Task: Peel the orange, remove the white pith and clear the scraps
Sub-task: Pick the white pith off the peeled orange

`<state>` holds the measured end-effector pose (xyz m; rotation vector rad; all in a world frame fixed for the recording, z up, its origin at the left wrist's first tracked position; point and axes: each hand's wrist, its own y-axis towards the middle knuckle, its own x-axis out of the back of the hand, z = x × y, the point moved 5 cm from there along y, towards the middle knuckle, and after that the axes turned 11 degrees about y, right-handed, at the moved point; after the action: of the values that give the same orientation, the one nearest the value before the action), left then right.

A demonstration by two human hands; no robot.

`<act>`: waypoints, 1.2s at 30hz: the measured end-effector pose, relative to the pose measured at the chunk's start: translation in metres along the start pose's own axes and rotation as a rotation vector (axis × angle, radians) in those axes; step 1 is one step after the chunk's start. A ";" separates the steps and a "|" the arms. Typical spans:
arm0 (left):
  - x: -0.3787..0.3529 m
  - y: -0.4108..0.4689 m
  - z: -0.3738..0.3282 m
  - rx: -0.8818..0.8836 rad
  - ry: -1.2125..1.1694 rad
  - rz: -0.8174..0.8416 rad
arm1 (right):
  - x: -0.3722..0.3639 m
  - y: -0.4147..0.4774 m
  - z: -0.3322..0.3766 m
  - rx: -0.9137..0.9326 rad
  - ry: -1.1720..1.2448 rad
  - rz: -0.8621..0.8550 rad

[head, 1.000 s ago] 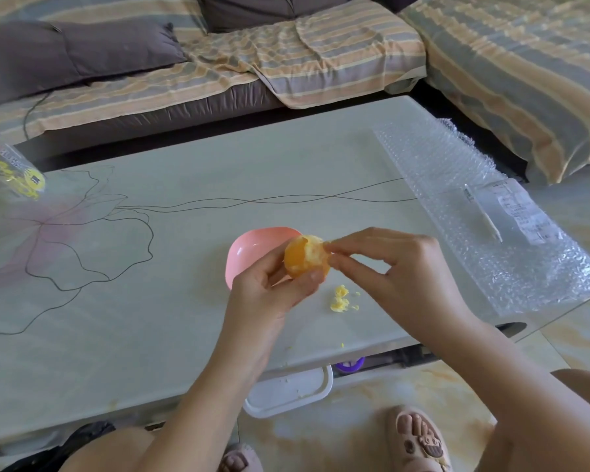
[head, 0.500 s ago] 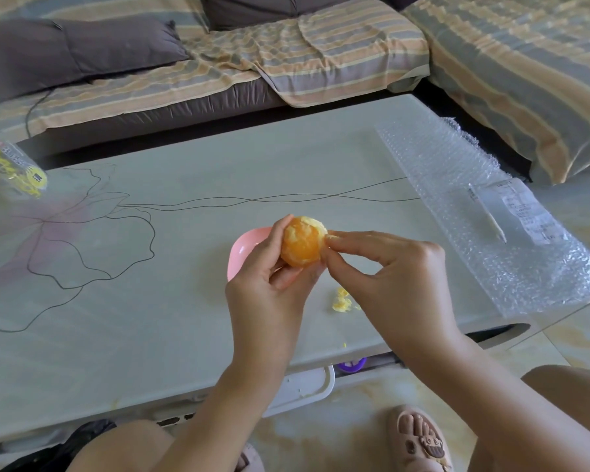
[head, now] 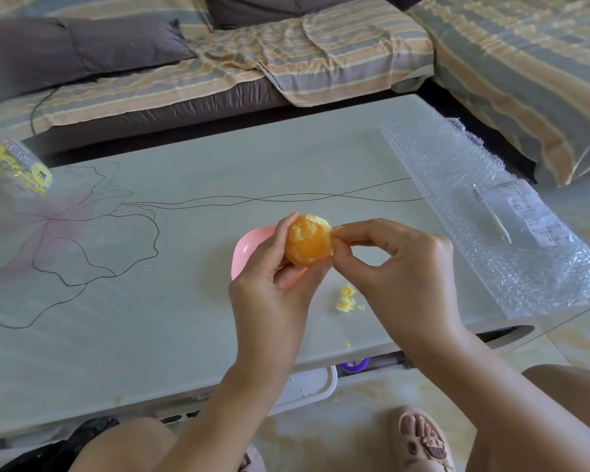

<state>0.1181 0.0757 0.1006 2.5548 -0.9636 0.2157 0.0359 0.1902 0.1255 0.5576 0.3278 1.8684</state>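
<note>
A peeled orange (head: 308,240) with patches of white pith on top is held above the table. My left hand (head: 276,281) grips it from the left and below, thumb up its left side. My right hand (head: 399,264) pinches a thin strand of pith at the orange's upper right edge between thumb and forefinger. A pink bowl (head: 249,248) stands on the table just behind my left hand, mostly hidden by it. A small pile of yellow pith scraps (head: 347,299) lies on the table below my right hand.
The pale table (head: 150,284) has a drawn flower pattern. Bubble wrap (head: 484,212) with a white pen and a paper label covers its right end. A clear bag with yellow print (head: 12,163) sits at the far left. A striped sofa runs behind and right.
Both hands have lifted the orange slightly and turned it. My right fingers have shifted to its upper right edge and pinch a strand of pith there.
</note>
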 end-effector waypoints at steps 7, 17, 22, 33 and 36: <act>0.007 0.003 0.002 -0.171 0.201 -0.112 | -0.004 -0.003 0.002 -0.129 0.160 0.034; 0.010 0.003 -0.008 -0.359 0.365 -0.236 | -0.008 -0.003 0.000 -0.307 0.322 -0.003; 0.010 0.004 -0.009 -0.364 0.367 -0.240 | -0.008 0.000 0.002 -0.322 0.292 -0.016; 0.010 0.003 -0.008 -0.328 0.311 -0.227 | -0.007 0.001 0.006 -0.216 0.162 -0.035; 0.010 0.002 -0.010 -0.295 0.277 -0.216 | -0.005 0.003 0.008 -0.179 0.160 -0.030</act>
<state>0.1242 0.0721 0.1136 2.2609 -0.5651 0.3276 0.0388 0.1838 0.1326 0.2813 0.2686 1.8947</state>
